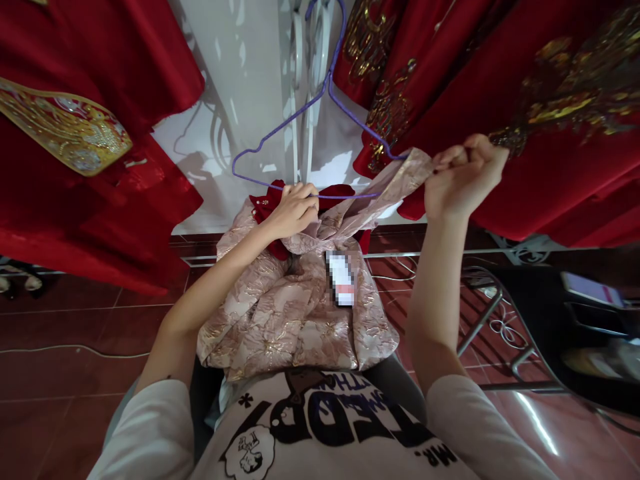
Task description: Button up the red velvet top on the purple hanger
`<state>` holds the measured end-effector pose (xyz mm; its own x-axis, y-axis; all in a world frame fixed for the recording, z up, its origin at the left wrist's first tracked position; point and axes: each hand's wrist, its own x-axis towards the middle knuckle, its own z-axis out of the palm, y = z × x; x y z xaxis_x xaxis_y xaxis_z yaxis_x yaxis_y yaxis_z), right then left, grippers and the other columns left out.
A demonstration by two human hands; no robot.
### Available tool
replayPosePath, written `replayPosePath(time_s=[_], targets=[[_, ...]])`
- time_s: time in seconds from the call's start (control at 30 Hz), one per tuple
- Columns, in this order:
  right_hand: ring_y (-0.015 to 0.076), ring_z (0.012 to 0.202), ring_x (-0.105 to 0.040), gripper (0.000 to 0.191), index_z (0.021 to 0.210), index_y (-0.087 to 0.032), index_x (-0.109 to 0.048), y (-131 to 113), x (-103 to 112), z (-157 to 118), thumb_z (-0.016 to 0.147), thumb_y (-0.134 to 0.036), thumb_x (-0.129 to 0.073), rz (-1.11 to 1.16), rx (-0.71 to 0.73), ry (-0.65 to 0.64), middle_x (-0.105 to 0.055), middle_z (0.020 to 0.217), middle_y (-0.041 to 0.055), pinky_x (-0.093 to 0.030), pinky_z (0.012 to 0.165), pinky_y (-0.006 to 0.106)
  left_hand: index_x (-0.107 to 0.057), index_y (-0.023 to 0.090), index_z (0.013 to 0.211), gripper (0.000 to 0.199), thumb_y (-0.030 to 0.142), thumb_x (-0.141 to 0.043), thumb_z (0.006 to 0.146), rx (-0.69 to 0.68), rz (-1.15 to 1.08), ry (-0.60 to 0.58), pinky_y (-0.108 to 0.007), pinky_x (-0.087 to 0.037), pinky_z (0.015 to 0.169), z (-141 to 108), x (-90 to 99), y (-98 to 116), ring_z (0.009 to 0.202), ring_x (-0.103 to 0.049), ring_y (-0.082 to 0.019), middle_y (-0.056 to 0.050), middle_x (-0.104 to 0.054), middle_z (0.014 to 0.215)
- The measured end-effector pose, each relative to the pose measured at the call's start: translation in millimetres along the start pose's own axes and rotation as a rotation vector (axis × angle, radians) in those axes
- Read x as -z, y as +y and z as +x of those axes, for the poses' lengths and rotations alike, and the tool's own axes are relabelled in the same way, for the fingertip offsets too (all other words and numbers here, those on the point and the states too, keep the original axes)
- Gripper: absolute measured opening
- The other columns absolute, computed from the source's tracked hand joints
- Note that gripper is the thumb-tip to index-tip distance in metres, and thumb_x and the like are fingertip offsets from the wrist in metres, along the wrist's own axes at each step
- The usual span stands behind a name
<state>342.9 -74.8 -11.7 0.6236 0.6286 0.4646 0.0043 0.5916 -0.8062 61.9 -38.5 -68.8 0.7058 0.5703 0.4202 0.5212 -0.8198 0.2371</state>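
Observation:
A pink floral brocade garment [290,313] with a dark red trim hangs down in front of my chest. My left hand [293,210] grips the garment's top edge together with the lower bar of a purple wire hanger [300,113]. My right hand [463,177] is closed on a pulled-up corner of the same pink fabric, near the hanger's right end. The hanger's hook rises toward a white metal rack above.
Red garments with gold embroidery hang at left [85,133] and right [525,100]. A white wall [240,73] is behind. A metal-frame table [505,313] with dark items stands at right on the red tiled floor [75,320].

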Motion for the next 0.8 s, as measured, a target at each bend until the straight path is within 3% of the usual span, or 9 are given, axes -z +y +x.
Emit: replayPosePath(time_s=[0.13,0.23,0.33,0.43,0.57,0.67,0.8], targets=[[0.0223,0.086,-0.060,0.006,0.080,-0.026,-0.037,-0.3,-27.6,5.2,0.080,-0.031,-0.039,-0.039,-0.078,-0.141,-0.054,0.086,0.0084,-0.049,0.091,0.041,-0.059,0.021,0.092,0.026,0.018,-0.034,0.100,-0.003,-0.015,0.011,-0.048,-0.038,0.098,1.3,-5.1,9.1,0.109,-0.054,-0.028,-0.010,-0.060,0.110],[0.0224,0.104,-0.062,0.017,0.088,-0.027,-0.043,6.7,-33.1,1.3,0.073,-0.021,-0.049,-0.203,-0.098,-0.278,-0.065,0.106,0.0095,-0.047,0.102,0.043,-0.056,0.023,0.101,0.024,0.017,-0.032,0.101,0.002,-0.031,0.030,-0.046,-0.038,0.100,0.7,-7.1,11.7,0.109,-0.055,-0.027,-0.010,-0.061,0.112],[0.0217,0.111,-0.063,0.029,0.097,-0.026,-0.051,9.3,-26.0,-4.7,0.071,-0.016,-0.055,-0.354,0.039,-0.404,-0.066,0.117,0.0114,-0.048,0.104,0.042,-0.053,0.023,0.106,0.024,0.019,-0.029,0.103,-0.012,-0.052,0.047,-0.045,-0.038,0.102,-1.0,-6.5,8.0,0.109,-0.056,-0.025,-0.010,-0.063,0.114],[0.0231,0.109,-0.065,0.030,0.102,-0.026,-0.057,1.7,-21.1,-7.9,0.075,-0.014,-0.060,-0.573,0.169,-0.481,-0.071,0.111,0.0088,-0.044,0.107,0.046,-0.052,0.024,0.110,0.025,0.020,-0.027,0.106,-0.013,-0.083,0.077,-0.044,-0.039,0.104,-3.0,-3.8,2.4,0.109,-0.059,-0.023,-0.008,-0.067,0.112],[0.0267,0.104,-0.063,0.025,0.103,-0.034,-0.057,-6.2,-26.8,-8.8,0.084,-0.021,-0.066,-0.801,0.217,-0.515,-0.073,0.095,0.0022,-0.030,0.114,0.056,-0.054,0.023,0.116,0.029,0.020,-0.026,0.108,0.026,-0.150,0.140,-0.040,-0.042,0.106,-6.1,4.6,2.0,0.108,-0.065,-0.019,-0.007,-0.071,0.114],[0.0263,0.100,-0.061,0.021,0.109,-0.033,-0.056,-1.2,-31.6,-10.0,0.089,-0.033,-0.061,-0.741,0.203,-0.514,-0.068,0.096,0.0040,-0.038,0.106,0.052,-0.057,0.023,0.121,0.029,0.023,-0.031,0.108,0.074,-0.158,0.210,-0.038,-0.046,0.104,-11.0,15.6,2.2,0.109,-0.066,-0.020,-0.008,-0.071,0.118],[0.0261,0.106,-0.057,0.024,0.114,-0.034,-0.054,4.1,-30.8,-10.6,0.094,-0.046,-0.054,-0.688,0.143,-0.453,-0.067,0.107,0.0055,-0.041,0.102,0.046,-0.061,0.023,0.120,0.028,0.032,-0.038,0.108,0.335,-0.082,0.404,-0.037,-0.050,0.103,-24.1,39.3,-21.1,0.114,-0.066,-0.022,-0.008,-0.071,0.121]])
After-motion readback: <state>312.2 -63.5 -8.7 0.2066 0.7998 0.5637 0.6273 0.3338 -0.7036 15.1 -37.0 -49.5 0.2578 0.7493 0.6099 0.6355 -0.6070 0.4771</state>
